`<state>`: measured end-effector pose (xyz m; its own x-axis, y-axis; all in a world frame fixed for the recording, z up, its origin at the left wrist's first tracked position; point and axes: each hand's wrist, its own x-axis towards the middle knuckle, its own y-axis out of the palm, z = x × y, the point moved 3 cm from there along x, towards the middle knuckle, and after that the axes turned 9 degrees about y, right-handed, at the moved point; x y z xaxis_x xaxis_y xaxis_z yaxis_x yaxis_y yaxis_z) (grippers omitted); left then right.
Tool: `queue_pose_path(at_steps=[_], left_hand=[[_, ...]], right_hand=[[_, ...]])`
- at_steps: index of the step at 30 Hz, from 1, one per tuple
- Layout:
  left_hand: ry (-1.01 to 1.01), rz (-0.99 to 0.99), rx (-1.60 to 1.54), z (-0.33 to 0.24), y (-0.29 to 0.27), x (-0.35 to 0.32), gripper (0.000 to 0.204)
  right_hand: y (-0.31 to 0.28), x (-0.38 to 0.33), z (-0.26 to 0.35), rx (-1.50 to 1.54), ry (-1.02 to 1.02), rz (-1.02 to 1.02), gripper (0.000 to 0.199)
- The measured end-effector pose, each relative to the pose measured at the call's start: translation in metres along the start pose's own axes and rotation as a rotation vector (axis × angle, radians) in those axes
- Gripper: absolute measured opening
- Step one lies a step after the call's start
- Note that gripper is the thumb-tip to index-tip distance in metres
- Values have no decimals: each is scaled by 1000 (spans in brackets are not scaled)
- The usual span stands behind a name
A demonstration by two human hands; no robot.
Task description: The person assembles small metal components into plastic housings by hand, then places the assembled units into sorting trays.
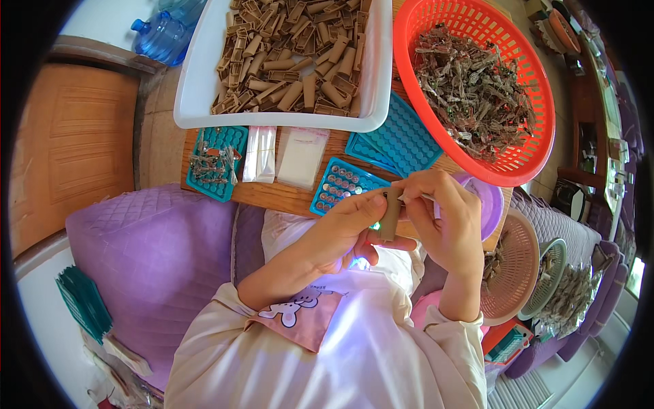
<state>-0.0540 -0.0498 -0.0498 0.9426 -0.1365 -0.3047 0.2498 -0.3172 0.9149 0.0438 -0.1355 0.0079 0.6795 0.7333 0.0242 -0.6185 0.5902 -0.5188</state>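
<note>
Casing of brown plastic sits between both hands just off the near edge of the wooden table, its length pointing toward the body, the left hand grasping it between thumb and fingers, apparently to steady it, while the right hand bends its fingertips to the far end, gripping what I cannot tell. The blue tray of round metal discs lies near that edge, likely for short reach, with the white tub of similar casings toward the far edge.
</note>
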Motion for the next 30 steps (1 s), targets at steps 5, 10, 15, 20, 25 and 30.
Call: queue_pose_path(at_steps=[5, 10, 15, 20, 25, 30], left_hand=[[-23, -5, -19, 5, -7, 4, 45], [30, -2, 206, 3, -7, 7, 45], [429, 21, 672, -10, 13, 9, 34], [1359, 219, 1541, -22, 30, -4, 25], [1461, 402, 1715, -3, 24, -7, 28], [1390, 402, 1540, -6, 16, -11, 33]], right_hand=[[5, -2, -9, -9, 8, 20, 10], [-1, 1, -14, -114, -11, 136, 10], [1, 3, -19, 338, 0, -52, 9], [8, -25, -36, 768, 457, 146, 49], [15, -39, -19, 1040, 385, 382, 50], [14, -34, -7, 951, 303, 30, 47]])
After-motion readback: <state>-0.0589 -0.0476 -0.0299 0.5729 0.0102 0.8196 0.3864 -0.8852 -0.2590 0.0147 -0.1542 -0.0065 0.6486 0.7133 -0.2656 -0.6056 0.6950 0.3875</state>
